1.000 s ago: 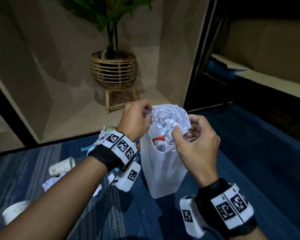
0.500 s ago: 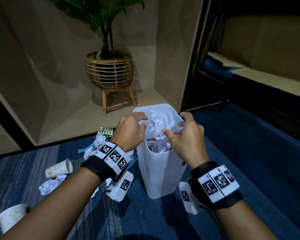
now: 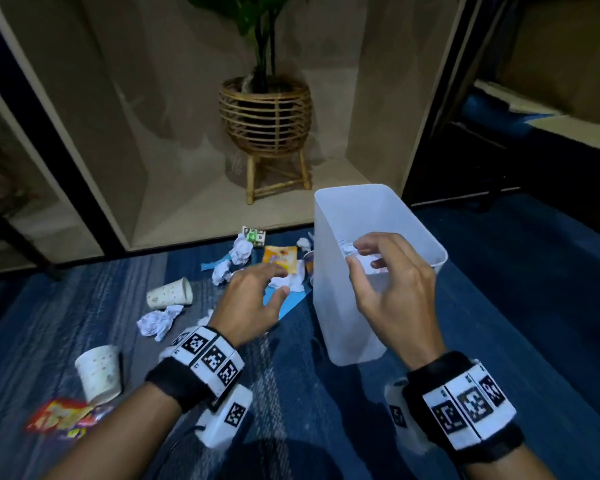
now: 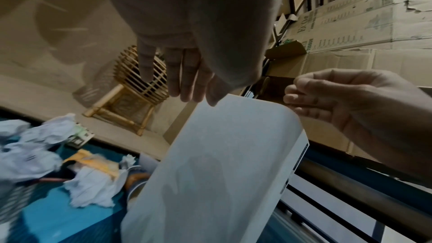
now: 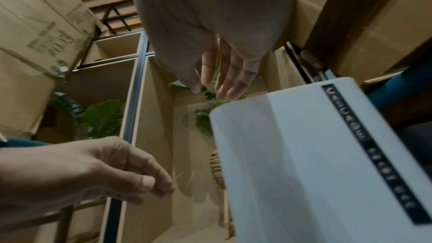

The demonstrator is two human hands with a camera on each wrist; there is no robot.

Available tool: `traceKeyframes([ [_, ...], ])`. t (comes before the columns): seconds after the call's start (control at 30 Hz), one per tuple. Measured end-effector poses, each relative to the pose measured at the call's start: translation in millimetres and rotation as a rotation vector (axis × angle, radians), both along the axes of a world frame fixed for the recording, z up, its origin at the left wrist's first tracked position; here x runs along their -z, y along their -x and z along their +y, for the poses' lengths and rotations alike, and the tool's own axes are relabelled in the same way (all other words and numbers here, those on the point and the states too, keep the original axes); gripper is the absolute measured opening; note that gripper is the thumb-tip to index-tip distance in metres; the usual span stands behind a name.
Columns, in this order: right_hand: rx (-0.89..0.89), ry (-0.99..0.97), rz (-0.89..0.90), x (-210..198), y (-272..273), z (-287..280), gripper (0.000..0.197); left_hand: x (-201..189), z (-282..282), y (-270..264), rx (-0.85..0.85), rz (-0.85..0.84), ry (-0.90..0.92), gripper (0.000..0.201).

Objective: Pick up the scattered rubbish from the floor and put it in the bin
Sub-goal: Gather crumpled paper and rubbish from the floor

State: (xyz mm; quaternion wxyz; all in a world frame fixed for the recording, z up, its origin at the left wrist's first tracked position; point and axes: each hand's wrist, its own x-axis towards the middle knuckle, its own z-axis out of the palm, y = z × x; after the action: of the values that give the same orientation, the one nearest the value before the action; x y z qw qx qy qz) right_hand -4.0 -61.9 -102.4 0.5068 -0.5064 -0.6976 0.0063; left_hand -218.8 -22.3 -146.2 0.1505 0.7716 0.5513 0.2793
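Head: your right hand (image 3: 388, 282) hovered empty over the white bin (image 3: 347, 306), fingers loosely curled; crumpled paper (image 3: 347, 247) lay inside. Your left hand (image 3: 253, 299), fingers spread and empty, was above floor rubbish: paper cups (image 3: 169, 294), paper balls (image 3: 155, 322), wrappers (image 3: 280, 258).
Left wrist: fingers (image 4: 184, 78) straight, holding nothing.
Right wrist: fingers (image 5: 233, 78) relaxed, empty.
Progress: partly done, most litter left.
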Motion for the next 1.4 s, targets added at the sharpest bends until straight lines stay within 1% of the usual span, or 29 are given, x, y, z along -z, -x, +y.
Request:
traceKeyframes([
  [0.13, -0.107, 0.002, -0.067, 19, 34, -10, 0.012, 25, -24, 26, -0.053, -0.018, 0.068, 0.026],
  [0.23, -0.205, 0.061, -0.063, 41, 63, -15, 0.013, 46, -45, 46, -0.103, -0.051, 0.112, 0.021],
  [0.3, -0.286, 0.135, -0.081, 60, 84, -21, 0.014, 61, -60, 61, -0.132, -0.058, 0.164, 0.019],
  [0.43, -0.428, 0.351, -0.2, 107, 126, -38, 0.015, 91, -88, 100, -0.203, -0.056, 0.27, 0.021],
  [0.53, -0.528, 0.52, -0.277, 144, 154, -55, 0.013, 108, -111, 130, -0.274, -0.015, 0.345, 0.018],
  [0.6, -0.566, 0.606, -0.349, 168, 171, -65, 0.018, 118, -127, 150, -0.284, 0.031, 0.395, 0.019],
  [0.67, -0.584, 0.726, -0.447, 188, 186, -75, 0.027, 129, -142, 167, -0.287, 0.078, 0.406, 0.025],
  [0.77, -0.669, 0.858, -0.574, 215, 206, -89, 0.047, 145, -162, 190, -0.423, 0.131, 0.376, 0.031],
  [0.87, -0.732, 0.91, -0.543, 232, 224, -105, 0.061, 155, -182, 203, -0.592, 0.225, 0.392, 0.049],
  [0.93, -0.767, 0.897, -0.531, 239, 236, -115, 0.068, 161, -192, 208, -0.66, 0.244, 0.465, 0.058],
  [0.97, -0.786, 0.882, -0.536, 242, 242, -119, 0.067, 164, -195, 210, -0.685, 0.232, 0.494, 0.06],
  [1.03, -0.808, 0.844, -0.554, 244, 251, -124, 0.06, 169, -199, 215, -0.713, 0.164, 0.556, 0.064],
  [1.13, -0.791, 0.84, -0.529, 243, 259, -125, 0.047, 167, -201, 217, -0.771, -0.018, 0.638, 0.075],
  [1.2, -0.783, 0.856, -0.515, 242, 259, -123, 0.042, 162, -201, 216, -0.787, -0.118, 0.655, 0.08],
  [1.3, -0.752, 0.83, -0.49, 237, 247, -118, 0.038, 159, -198, 214, -0.814, -0.26, 0.684, 0.084],
  [1.4, -0.691, 0.83, -0.439, 228, 226, -108, 0.04, 158, -189, 207, -0.815, -0.45, 0.657, 0.093],
])
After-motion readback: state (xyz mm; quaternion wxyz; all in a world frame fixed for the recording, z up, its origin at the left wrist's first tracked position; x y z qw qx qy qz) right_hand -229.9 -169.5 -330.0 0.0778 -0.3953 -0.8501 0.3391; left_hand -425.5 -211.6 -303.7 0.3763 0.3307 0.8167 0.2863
